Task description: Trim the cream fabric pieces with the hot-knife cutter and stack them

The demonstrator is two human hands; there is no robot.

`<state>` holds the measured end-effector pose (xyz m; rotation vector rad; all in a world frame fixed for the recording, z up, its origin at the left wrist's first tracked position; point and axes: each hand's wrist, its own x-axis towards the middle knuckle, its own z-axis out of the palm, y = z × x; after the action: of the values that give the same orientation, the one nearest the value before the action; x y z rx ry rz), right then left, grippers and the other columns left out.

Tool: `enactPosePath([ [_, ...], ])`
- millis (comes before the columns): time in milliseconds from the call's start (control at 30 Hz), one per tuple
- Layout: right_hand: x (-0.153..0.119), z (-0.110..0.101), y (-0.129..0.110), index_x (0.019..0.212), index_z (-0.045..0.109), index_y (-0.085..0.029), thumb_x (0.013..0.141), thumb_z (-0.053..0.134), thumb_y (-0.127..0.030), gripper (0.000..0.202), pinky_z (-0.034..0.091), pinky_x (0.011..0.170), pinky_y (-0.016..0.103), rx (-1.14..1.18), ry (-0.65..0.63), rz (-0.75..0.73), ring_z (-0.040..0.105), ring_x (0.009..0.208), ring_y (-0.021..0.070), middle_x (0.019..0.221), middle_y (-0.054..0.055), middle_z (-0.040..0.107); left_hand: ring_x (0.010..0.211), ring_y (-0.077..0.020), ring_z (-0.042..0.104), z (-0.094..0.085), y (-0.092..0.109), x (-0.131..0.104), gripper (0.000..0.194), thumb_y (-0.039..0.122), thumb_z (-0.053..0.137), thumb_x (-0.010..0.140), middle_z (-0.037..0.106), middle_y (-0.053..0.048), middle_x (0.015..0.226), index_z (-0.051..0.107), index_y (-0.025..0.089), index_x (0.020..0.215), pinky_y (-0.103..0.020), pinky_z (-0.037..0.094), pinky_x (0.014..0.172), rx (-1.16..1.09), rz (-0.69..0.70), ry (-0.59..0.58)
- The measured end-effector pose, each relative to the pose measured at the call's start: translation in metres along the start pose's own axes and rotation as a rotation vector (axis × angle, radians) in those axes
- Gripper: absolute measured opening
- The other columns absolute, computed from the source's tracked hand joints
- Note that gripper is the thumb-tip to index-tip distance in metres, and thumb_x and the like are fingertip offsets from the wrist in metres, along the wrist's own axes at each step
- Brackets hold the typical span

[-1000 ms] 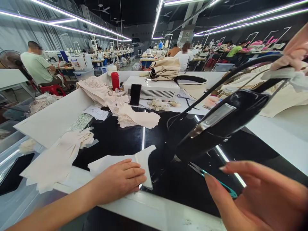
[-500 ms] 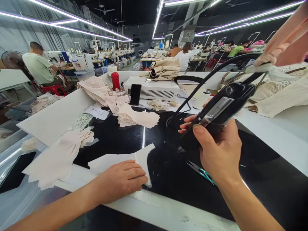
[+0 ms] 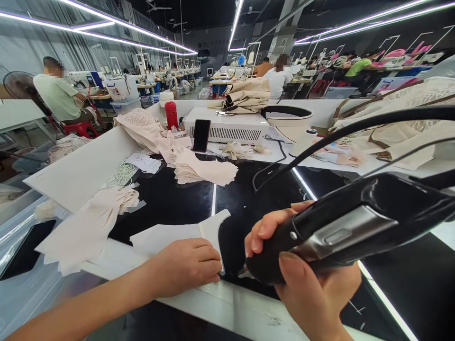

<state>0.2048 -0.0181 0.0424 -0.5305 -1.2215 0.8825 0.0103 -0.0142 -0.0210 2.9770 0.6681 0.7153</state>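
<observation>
My right hand (image 3: 305, 279) is wrapped round a black corded hand tool (image 3: 355, 227) with a metal plate on its side. The tool's narrow tip points left, low over the black tabletop (image 3: 256, 218). Its thick cable arcs up to the right. On the table's front edge, the fingers of my left hand (image 3: 190, 267) are bent and pressed together on a white curved piece (image 3: 213, 229). Another pale sheet (image 3: 159, 237) lies against it on the left. The fingertips partly cover the white piece's lower end.
Stacked cream fabric pieces lie behind (image 3: 202, 168) and at left (image 3: 83, 225). A phone (image 3: 201, 136), a red bottle (image 3: 171, 115) and a white vented box (image 3: 227, 124) stand at the back. A dark flat device (image 3: 26, 248) is far left. People sit at sewing machines beyond.
My right hand has brought the tool down and nearer, its tip closer to the white piece. The fingers of my left hand have bent more. The green-handled snips are no longer visible.
</observation>
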Motion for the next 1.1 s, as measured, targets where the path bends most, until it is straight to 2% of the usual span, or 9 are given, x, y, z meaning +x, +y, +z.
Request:
enactPosePath([
  [200, -0.005, 0.007, -0.001, 0.117, 0.056, -0.028, 0.089, 0.077, -0.037, 0.037, 0.056, 0.048, 0.031, 0.038, -0.003, 0.003, 0.063, 0.057, 0.0156, 0.082, -0.002, 0.064, 0.1, -0.0171, 0.067, 0.001, -0.002, 0.001, 0.016, 0.025, 0.053, 0.107, 0.073, -0.004, 0.101, 0.065, 0.015, 0.101, -0.027, 0.056, 0.092, -0.082, -0.046, -0.039],
  [433, -0.007, 0.008, -0.001, 0.118, 0.057, -0.03, 0.087, 0.079, -0.038, 0.038, 0.054, 0.048, 0.033, 0.042, 0.018, 0.003, 0.062, 0.056, 0.0167, 0.08, -0.002, 0.063, 0.093, -0.0155, 0.068, 0.005, 0.004, 0.005, 0.019, 0.009, 0.052, 0.102, 0.071, -0.004, 0.092, 0.064, 0.014, 0.089, -0.026, 0.056, 0.094, 0.048, 0.015, -0.02],
  [600, -0.007, 0.01, 0.0, 0.117, 0.058, -0.031, 0.086, 0.08, -0.037, 0.038, 0.054, 0.047, 0.033, 0.052, 0.044, 0.02, 0.06, 0.056, 0.017, 0.079, -0.001, 0.063, 0.087, -0.0146, 0.068, 0.008, 0.01, 0.006, 0.021, 0.019, 0.052, 0.105, 0.072, -0.002, 0.09, 0.065, 0.017, 0.089, -0.025, 0.057, 0.084, 0.009, -0.12, 0.078],
  [733, -0.005, 0.012, 0.002, 0.118, 0.057, -0.031, 0.086, 0.08, -0.039, 0.04, 0.054, 0.048, 0.032, 0.045, 0.065, -0.007, 0.061, 0.057, 0.0173, 0.078, -0.001, 0.064, 0.089, -0.0151, 0.068, 0.006, 0.012, 0.006, 0.021, 0.023, 0.052, 0.105, 0.073, -0.002, 0.093, 0.068, 0.018, 0.09, -0.025, 0.056, 0.077, -0.049, -0.2, 0.09],
  [933, -0.002, 0.014, 0.004, 0.116, 0.059, -0.029, 0.087, 0.079, -0.035, 0.036, 0.053, 0.048, 0.03, 0.04, 0.042, -0.042, 0.061, 0.059, 0.0167, 0.079, -0.002, 0.066, 0.087, -0.0156, 0.069, 0.004, 0.016, 0.007, 0.022, 0.022, 0.053, 0.104, 0.074, -0.002, 0.092, 0.069, 0.018, 0.089, -0.025, 0.055, 0.075, -0.091, -0.228, 0.109],
  [1100, -0.004, 0.013, 0.004, 0.117, 0.058, -0.029, 0.087, 0.079, -0.035, 0.037, 0.053, 0.049, 0.032, 0.023, 0.043, -0.037, 0.06, 0.059, 0.0173, 0.079, -0.001, 0.065, 0.091, -0.0154, 0.068, 0.002, 0.017, 0.007, 0.021, 0.024, 0.054, 0.104, 0.074, -0.003, 0.095, 0.07, 0.019, 0.092, -0.025, 0.056, 0.079, -0.089, -0.237, 0.063],
])
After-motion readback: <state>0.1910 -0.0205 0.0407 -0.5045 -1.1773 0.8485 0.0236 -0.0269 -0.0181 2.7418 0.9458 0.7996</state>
